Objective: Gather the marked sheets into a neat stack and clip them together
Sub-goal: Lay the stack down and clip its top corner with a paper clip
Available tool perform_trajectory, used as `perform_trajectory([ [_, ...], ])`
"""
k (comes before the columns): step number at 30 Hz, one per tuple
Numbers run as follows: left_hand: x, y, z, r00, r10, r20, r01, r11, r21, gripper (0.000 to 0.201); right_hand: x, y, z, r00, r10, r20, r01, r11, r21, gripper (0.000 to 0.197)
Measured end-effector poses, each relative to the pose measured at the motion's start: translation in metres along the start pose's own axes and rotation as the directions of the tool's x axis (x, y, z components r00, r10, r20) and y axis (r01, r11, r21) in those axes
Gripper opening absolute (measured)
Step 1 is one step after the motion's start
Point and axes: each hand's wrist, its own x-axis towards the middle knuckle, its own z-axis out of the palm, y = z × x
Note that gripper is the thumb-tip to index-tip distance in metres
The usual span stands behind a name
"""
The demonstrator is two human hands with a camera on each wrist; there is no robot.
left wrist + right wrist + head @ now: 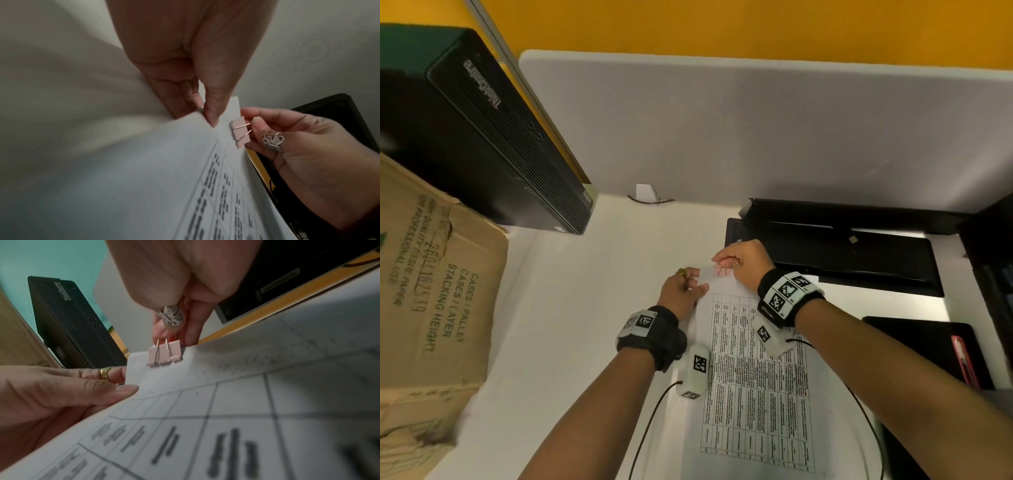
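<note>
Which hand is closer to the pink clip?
The right hand: it pinches the wire handles of the clip on the top edge of the sheets. The left hand is beside it, pinching the sheets' corner, not touching the clip.

Even overhead light is washing the white desk [571, 308] bright in the head view, and its edges are bowing with wide-angle distortion. The cardboard box [431, 308] is smearing at its near corner. Both wrist views are running dim and grainy; the printed sheets [246, 418] are blurring up close.
</note>
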Motion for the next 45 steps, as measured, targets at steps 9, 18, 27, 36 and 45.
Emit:
perform_trajectory([
  [9,0.003,-0.002,0.000,1.000,-0.008,0.006,0.009,1.000,-0.025,0.013,0.005,0.000,-0.002,0.998,0.000,0.059,-0.001,1.000,0.020,0.024],
  [18,0.003,-0.002,0.000,1.000,-0.025,0.007,0.025,0.998,-0.054,0.014,0.006,-0.004,-0.001,0.998,-0.003,0.069,0.001,1.000,0.026,0.025],
  [27,0.002,-0.001,-0.001,1.000,-0.023,0.000,0.023,0.999,-0.035,0.016,0.012,0.000,-0.002,0.987,-0.006,0.164,0.004,1.000,0.010,0.034],
  [36,0.000,0.008,-0.030,1.000,-0.027,-0.014,0.025,0.996,-0.080,0.014,0.009,0.005,-0.047,0.912,0.118,0.394,-0.006,0.962,-0.273,0.046],
  [45,0.010,0.023,-0.105,0.916,0.014,-0.401,0.029,0.994,0.101,0.021,0.013,-0.019,-0.018,0.920,0.284,0.272,-0.163,0.906,-0.392,0.021],
])
